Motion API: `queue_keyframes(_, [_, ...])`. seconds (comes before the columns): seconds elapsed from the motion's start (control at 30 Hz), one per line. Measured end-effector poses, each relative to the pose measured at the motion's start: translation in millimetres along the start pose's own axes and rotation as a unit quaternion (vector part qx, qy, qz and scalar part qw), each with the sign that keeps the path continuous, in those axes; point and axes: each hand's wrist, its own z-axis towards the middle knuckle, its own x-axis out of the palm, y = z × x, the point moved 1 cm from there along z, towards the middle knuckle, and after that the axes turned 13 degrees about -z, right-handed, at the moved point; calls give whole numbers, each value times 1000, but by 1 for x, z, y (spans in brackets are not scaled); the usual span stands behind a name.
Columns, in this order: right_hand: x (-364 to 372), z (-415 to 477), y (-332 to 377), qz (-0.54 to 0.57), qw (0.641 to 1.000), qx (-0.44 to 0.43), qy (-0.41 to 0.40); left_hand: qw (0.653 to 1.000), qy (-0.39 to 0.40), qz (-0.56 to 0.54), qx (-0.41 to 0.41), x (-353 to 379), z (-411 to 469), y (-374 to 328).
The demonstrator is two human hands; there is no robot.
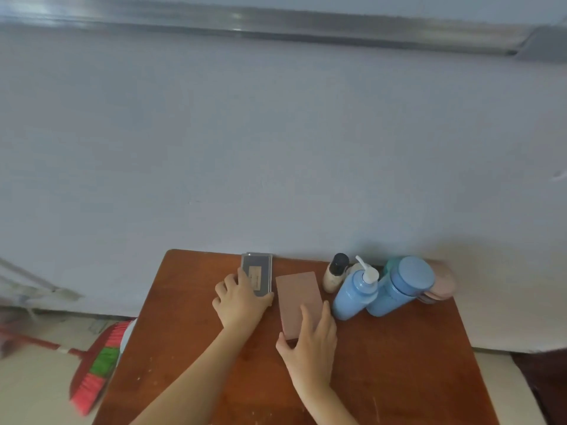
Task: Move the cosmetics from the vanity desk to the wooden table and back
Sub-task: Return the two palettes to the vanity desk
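Both forearms enter from the bottom edge and reach across the wooden counter, which stands against a pale wall.

Right hand: lies on the near end of a flat pink palette. Its fingers rest spread on the lid; the thumb presses against the near left corner. The palette lies flat on the counter, near the middle.

Left hand: covers the near end of a clear-cased dark palette. Its fingers are curled over the left edge and the thumb sits along the near edge, so the case is gripped between them. This palette lies just left of the pink one, its far end touching the wall.

Other cosmetics, right of the pink palette, near the wall:
- small beige bottle with a black cap
- blue pump bottle, just beside the beige bottle
- large blue jar, touching the pump bottle
- pink item behind the jar, blurred; type cannot be told

On the floor left of the counter: a red broom with pink and green bristles
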Motion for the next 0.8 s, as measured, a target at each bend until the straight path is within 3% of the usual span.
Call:
queue_keyframes(0.17, [1,-5,-7,13,1000,-13,-15,1000,5,-15,-20,-7,0,8])
queue_keyframes(0.4, [-5,-6,-1,-26,999,19,-2,998,-23,54,12,-22,-21,46])
queue_keyframes(0.57, [-16,-19,0,-6,1000,13,11,999,-9,-19,45,-29,-23,53])
queue_keyframes(0.8, [-38,-103,-12,-125,988,-50,-74,974,70,-124,175,-45,-46,79])
